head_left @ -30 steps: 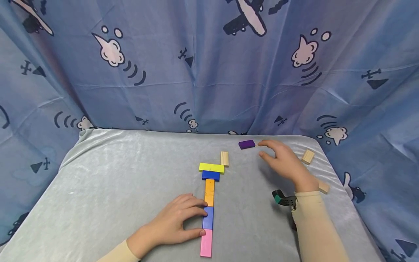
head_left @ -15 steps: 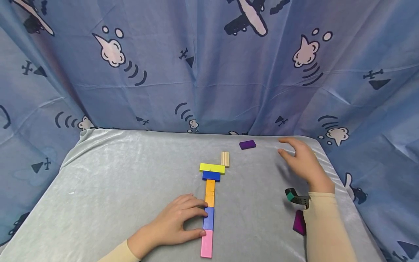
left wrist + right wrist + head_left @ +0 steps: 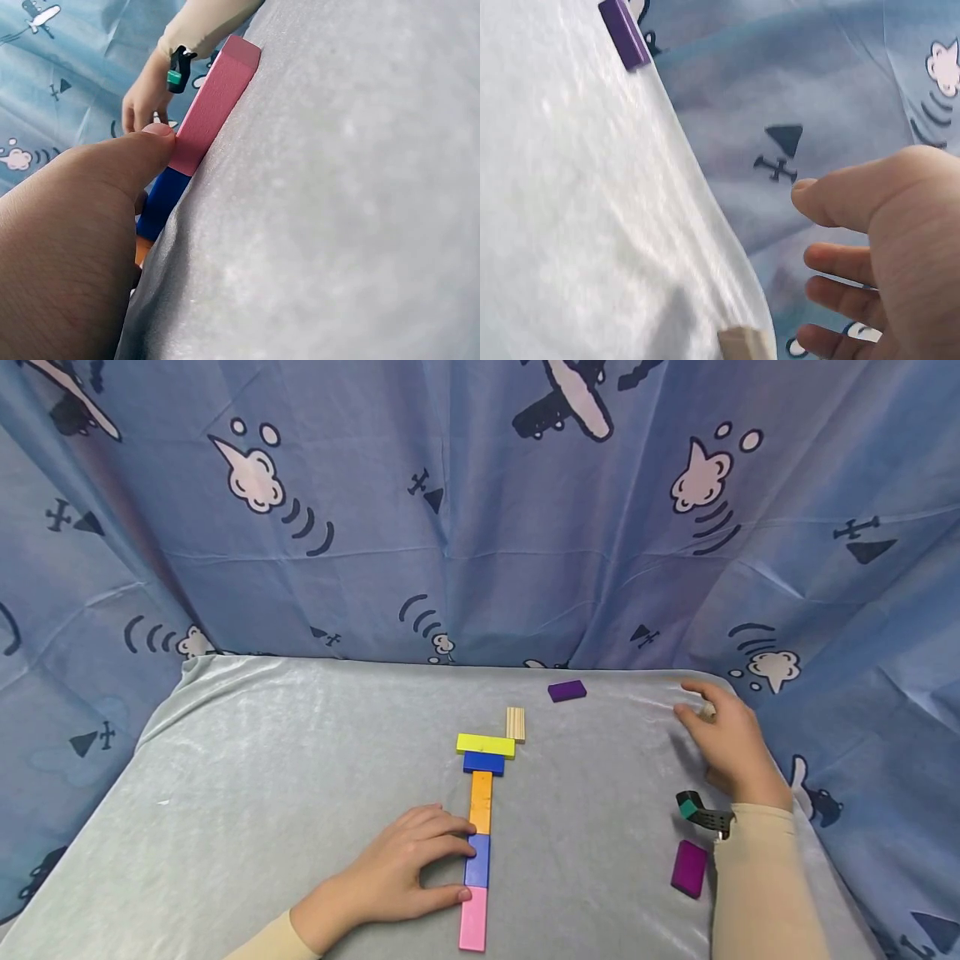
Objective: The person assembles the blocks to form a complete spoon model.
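My left hand [image 3: 405,868] lies beside a straight row of wooden blocks, its thumb at the pink block [image 3: 473,920] and fingertips at the blue block [image 3: 477,862] and orange block [image 3: 482,802]. A dark blue block [image 3: 483,763] and a yellow block [image 3: 485,745] lie crosswise at the row's far end. Fingers apart and holding nothing, my right hand [image 3: 733,747] hovers over the right side of the cloth. Close to it is a plain wood block [image 3: 742,343], mostly covered by the hand in the head view. Another plain block is partly hidden under the wrist.
A striped plain block [image 3: 515,725] stands by the yellow one. Near the back edge lies a purple block [image 3: 567,691], and a magenta block [image 3: 689,868] sits beside the right sleeve. A blue patterned curtain [image 3: 480,527] hangs behind the cloth-covered table [image 3: 300,760].
My right hand has moved rightward, away from the purple block and over the plain blocks. The magenta block, earlier hidden by the right arm, now shows. My left hand has stayed still.
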Action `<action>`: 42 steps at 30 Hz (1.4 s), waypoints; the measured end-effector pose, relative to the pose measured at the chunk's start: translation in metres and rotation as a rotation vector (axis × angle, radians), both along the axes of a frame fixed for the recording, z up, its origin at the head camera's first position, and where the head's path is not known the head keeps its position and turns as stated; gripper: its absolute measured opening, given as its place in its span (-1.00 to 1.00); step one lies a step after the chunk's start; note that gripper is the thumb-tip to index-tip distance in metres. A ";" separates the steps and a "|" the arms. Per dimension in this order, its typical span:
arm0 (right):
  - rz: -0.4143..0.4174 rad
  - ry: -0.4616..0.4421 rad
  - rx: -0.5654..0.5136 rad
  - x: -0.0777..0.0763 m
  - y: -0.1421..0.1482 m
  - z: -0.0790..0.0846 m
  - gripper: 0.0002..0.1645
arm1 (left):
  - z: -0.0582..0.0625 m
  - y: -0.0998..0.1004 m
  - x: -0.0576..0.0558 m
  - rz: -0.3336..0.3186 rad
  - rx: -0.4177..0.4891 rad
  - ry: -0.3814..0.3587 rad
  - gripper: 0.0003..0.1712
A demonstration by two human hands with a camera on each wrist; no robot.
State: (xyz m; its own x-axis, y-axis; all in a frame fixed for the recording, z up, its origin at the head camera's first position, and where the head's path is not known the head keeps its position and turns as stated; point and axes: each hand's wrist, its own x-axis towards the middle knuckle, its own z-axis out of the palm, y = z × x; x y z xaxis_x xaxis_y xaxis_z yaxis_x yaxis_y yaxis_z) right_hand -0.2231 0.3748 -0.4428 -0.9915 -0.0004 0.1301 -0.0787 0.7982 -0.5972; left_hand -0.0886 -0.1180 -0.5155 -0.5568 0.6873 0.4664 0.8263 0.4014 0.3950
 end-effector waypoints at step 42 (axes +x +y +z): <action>-0.119 -0.111 0.088 -0.006 0.032 -0.033 -0.23 | -0.002 -0.001 -0.001 -0.004 -0.004 0.007 -0.58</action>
State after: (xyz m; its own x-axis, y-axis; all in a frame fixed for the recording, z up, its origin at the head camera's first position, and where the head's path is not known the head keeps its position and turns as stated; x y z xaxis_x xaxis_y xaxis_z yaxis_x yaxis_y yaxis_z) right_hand -0.2295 0.4067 -0.4763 -0.9935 0.1109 0.0245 0.0816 0.8474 -0.5247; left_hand -0.0894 -0.1190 -0.5177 -0.5511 0.6910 0.4678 0.8305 0.3998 0.3879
